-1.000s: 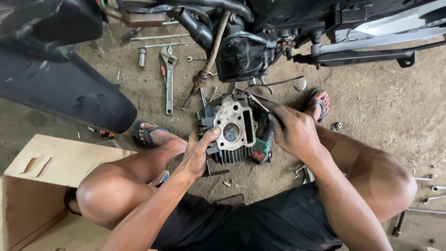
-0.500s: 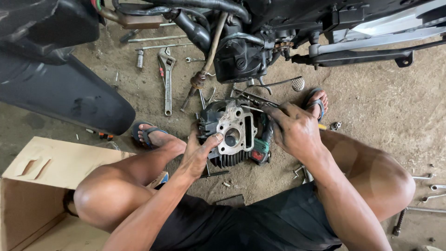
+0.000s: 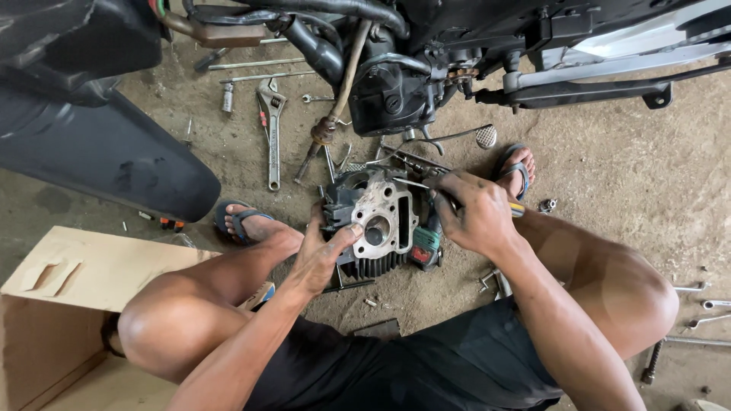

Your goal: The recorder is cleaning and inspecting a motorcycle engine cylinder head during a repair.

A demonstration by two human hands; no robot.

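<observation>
1. Two bare hands are seen at work on a finned engine cylinder head [image 3: 377,228] that is set on the dirt floor [image 3: 624,175] between the person's sandalled feet, just below a motorcycle engine [image 3: 396,84].
2. At far left, a cardboard box [image 3: 68,304] is seen beside the left knee.
3. An adjustable wrench [image 3: 271,129] is laid on the floor, well apart from the hands.
4. The left hand [image 3: 324,251] is pressed against the head's left side, its grip closed on the casting, thumb on the gasket face.
5. The right hand [image 3: 472,213] is clamped on a thin scraping tool [image 3: 411,184], whose tip is touching the head's upper right edge.
6. Loose spanners [image 3: 704,304] are scattered at far right.
</observation>
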